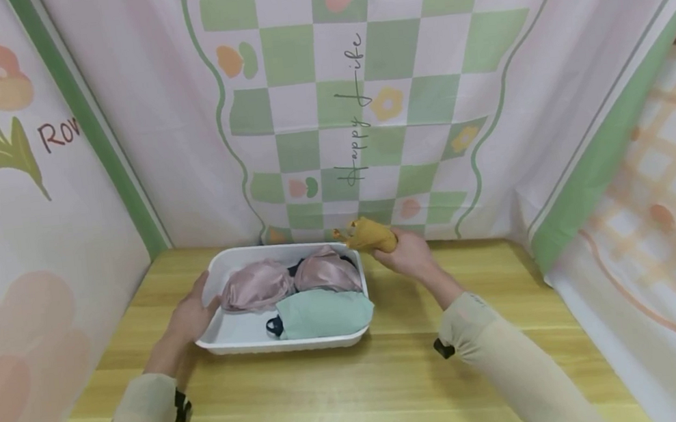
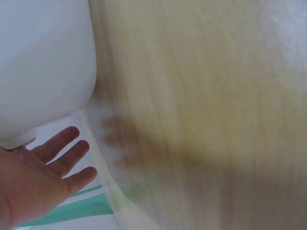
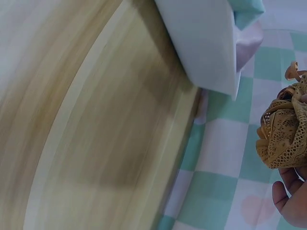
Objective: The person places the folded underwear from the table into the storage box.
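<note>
A white tray (image 1: pixel 239 328) sits on the wooden table with lingerie inside. My left hand (image 1: pixel 194 312) holds its left rim, thumb over the edge; in the left wrist view several fingers of that hand (image 2: pixel 53 167) stretch out loosely below the rim. A pink satin bra (image 1: pixel 259 284) lies along the tray's far side, both cups upward. Nearer, a folded mint-green bra (image 1: pixel 326 314) overlaps the right rim. Beyond the tray's far right corner, my right hand (image 1: pixel 407 252) grips a bunched mustard lace bra (image 1: pixel 371 235), its openwork lace (image 3: pixel 283 129) showing in the right wrist view.
The wooden table (image 1: pixel 333 404) runs back to a hanging checkered cloth (image 1: pixel 395 47) close behind the tray. Printed curtains (image 1: pixel 4 273) stand along the left side, and another curtain (image 1: pixel 642 220) along the right.
</note>
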Demonstrator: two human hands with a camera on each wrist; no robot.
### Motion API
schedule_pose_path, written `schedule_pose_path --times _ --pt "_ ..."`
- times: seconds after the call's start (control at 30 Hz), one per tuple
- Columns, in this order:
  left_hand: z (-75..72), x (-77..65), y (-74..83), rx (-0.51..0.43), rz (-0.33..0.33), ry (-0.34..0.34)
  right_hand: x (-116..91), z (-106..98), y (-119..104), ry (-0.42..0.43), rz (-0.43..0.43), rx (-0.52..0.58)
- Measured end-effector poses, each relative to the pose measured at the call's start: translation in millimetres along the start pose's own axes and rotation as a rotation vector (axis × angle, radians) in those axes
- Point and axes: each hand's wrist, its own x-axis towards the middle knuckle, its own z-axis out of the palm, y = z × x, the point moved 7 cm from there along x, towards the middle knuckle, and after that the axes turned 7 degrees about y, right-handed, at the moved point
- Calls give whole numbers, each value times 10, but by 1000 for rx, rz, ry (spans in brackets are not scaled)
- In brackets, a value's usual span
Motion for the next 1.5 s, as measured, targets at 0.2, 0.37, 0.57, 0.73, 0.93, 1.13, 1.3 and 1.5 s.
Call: schedule_pose_path --times 0.2,0.37,0.57,0.73,0.93,1.13,1.3,1.5 --pt "13 0 -3 2 1 -8 8 38 -139 -1 -41 3" --pt "3 7 18 2 11 -2 9 53 -216 11 -62 11" --pt "-5 9 34 7 14 0 29 87 -257 16 -73 -1" --pt "-4 13 24 2 7 -1 49 101 -341 6 -80 12" --pt "5 3 10 2 -5 -11 65 130 -480 -1 -98 6" --pt "17 -23 8 0 -13 -25 72 162 -636 20 -147 -18" --pt "11 -35 11 -5 -11 -23 94 199 -771 1 -177 -25" --pt "-10 -24 21 -13 2 -5 133 252 -914 -3 -192 -35"
